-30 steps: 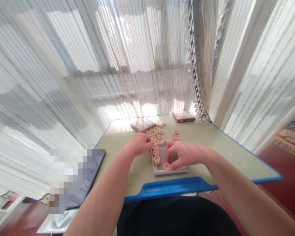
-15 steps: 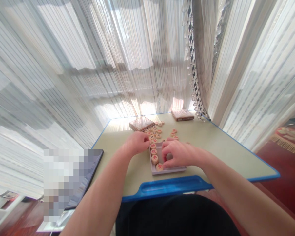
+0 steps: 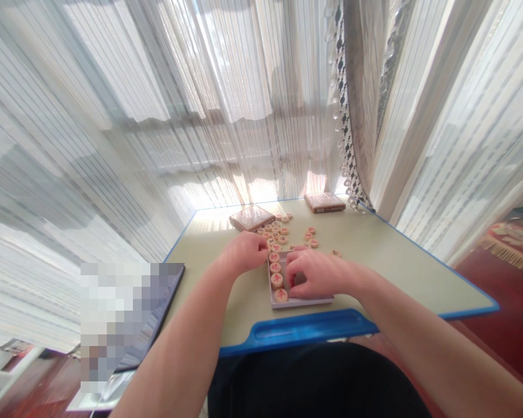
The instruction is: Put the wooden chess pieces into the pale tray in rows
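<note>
A shallow pale box [image 3: 304, 302] lies near the front of the table, with a row of round wooden Chinese chess pieces [image 3: 277, 281] along its left side, their red characters facing up. My right hand [image 3: 316, 273] is over the box, its fingers bent and the thumb apart from them, with nothing visible between. Its thumb tip is close to the front-left chess piece [image 3: 281, 295]. My left hand [image 3: 246, 254] is at the box's far-left corner, fingers curled together; whatever they grip is hidden. Loose chess pieces [image 3: 283, 239] lie just beyond the box.
Two flat patterned boxes [image 3: 251, 217] [image 3: 325, 202] lie at the back of the table [image 3: 401, 267]. More loose pieces [image 3: 313, 243] lie right of centre. A blue tray edge [image 3: 309, 328] runs along the front. A dark-edged screen [image 3: 159, 319], partly blurred, stands at the left.
The front-left piece has turned in the box, so its red character reads differently. My right thumb has come slightly away from it. My left hand has stayed at the corner.
</note>
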Demonstrator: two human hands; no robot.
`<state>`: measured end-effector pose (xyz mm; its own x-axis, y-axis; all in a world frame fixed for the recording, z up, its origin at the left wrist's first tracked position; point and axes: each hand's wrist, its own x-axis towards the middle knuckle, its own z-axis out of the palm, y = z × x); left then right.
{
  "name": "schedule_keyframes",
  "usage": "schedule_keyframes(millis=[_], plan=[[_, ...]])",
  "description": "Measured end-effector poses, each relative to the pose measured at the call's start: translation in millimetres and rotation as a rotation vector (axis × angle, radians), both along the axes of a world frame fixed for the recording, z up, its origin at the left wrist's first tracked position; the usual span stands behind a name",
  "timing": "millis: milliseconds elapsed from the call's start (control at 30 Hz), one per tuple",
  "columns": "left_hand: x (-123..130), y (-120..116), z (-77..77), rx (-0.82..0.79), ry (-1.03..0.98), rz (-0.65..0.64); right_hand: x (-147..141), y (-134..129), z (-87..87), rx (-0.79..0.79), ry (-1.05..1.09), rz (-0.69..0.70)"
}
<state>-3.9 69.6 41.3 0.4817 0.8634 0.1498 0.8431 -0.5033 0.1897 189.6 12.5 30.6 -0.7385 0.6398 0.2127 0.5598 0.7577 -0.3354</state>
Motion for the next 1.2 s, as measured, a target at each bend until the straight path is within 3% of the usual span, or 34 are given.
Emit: schedule_keyframes(millis=[767,1000,1200], plan=[[-1.4,2.3,-2.5,-0.007,0.011,-0.009,-2.1,3.3,-2.9,0.005,-0.036,-0.091],[-4.2,12.0,-6.2,0.195,-0.115,0.035,-1.1,6.5,-4.8,0.004,-0.008,-0.095],[-13.5,23.4,-15.8,-0.043,-0.099,0.133,-1.1,10.1,-2.5,0.094,0.001,-0.245]])
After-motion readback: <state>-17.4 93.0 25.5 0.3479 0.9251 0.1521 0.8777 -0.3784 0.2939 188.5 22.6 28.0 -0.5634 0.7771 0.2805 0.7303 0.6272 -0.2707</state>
